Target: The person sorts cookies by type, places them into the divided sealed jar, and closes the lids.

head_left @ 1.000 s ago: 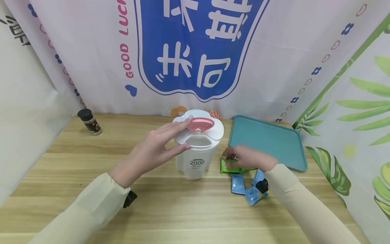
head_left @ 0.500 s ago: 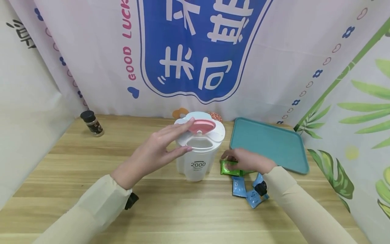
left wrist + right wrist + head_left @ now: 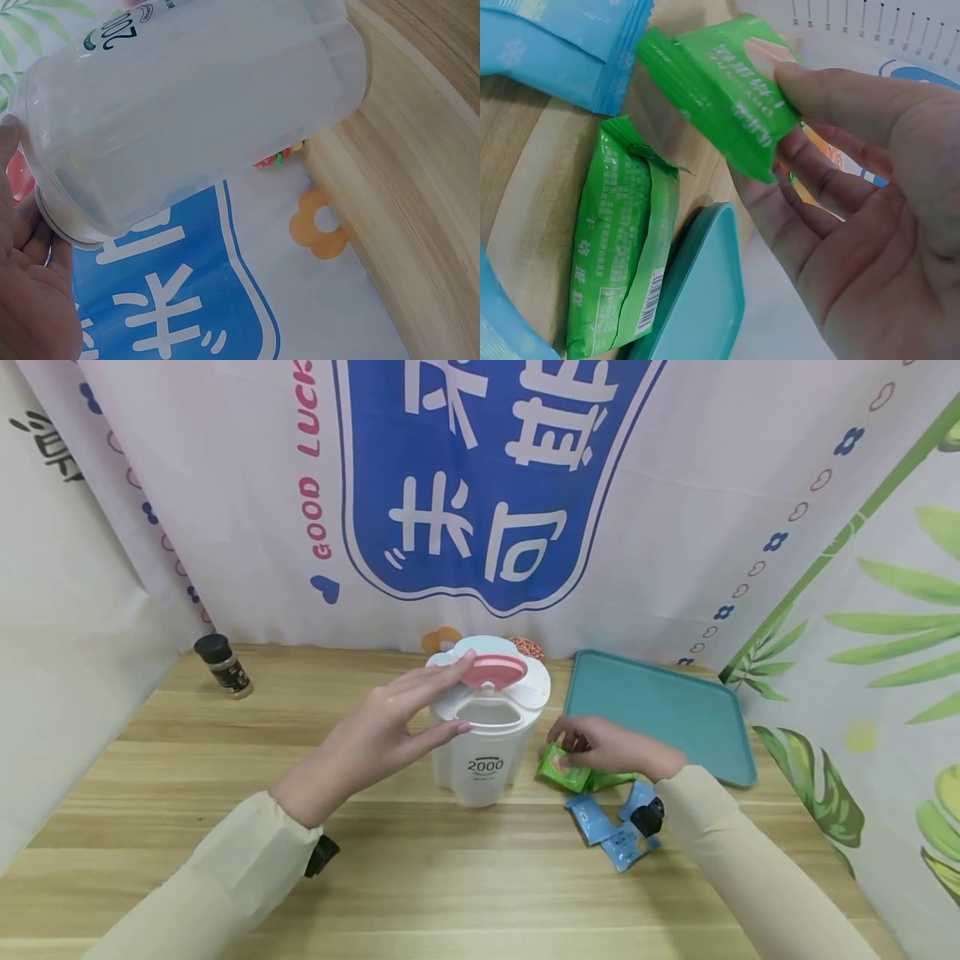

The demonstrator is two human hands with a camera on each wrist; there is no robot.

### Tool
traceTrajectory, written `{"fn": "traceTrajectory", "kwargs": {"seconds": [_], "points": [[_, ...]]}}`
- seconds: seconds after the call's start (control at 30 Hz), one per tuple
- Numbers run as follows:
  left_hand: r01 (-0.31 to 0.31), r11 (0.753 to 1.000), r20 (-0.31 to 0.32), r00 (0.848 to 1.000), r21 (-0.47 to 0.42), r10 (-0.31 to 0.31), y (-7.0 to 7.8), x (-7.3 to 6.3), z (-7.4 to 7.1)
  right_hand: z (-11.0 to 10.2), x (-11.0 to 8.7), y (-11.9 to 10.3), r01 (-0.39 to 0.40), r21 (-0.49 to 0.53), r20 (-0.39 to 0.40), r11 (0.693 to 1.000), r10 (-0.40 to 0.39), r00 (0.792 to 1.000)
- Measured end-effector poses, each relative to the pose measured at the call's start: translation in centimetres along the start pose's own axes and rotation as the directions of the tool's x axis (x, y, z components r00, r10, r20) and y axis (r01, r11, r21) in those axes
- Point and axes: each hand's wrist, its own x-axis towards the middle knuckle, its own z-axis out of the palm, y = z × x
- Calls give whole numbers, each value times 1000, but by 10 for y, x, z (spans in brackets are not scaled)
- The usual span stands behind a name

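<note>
A translucent white storage container marked 2000 stands upright at the table's middle, its pink flap raised above the pouring opening. My left hand rests on the left of its lid, fingers extended by the flap and thumb at the front rim. In the left wrist view, the container's side fills much of the picture. My right hand pinches a green snack packet between thumb and fingers, lifted a little. Another green packet lies below it, with several blue packets nearer the front.
A teal tray lies at the back right, behind the right hand. A black-capped seasoning jar stands at the back left. Something reddish and speckled shows partly behind the container. A printed cloth hangs along the back edge.
The right hand has taken hold of a green packet and tilted it up off the other one. A blue packet beside it has turned slightly. The left hand stays on the lid.
</note>
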Motion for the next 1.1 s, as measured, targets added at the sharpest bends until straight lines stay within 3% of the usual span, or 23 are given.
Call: {"fn": "traceTrajectory", "kwargs": {"seconds": [0.17,0.43,0.67,0.83,0.97,1.1], "points": [[-4,1000,-6,1000,0,4,-1,-1,0,-3,-4,0,-16,56,-81,998,21,997],[-35,999,-28,999,1,35,-1,-1,1,-10,-17,-5,30,210,-225,977,19,974],[-29,1000,-30,999,-7,29,-2,-1,2,-19,-26,-12,78,283,-363,956,31,931],[-15,1000,-24,1000,-24,14,-3,-1,2,-28,-32,-23,119,241,-511,963,22,859],[-13,1000,-23,1000,-26,12,-3,-1,2,-36,-36,-38,202,169,-631,965,-51,774],[-14,1000,-23,1000,-19,14,-2,-1,2,-43,-39,-57,304,131,-717,944,-122,687]]}}
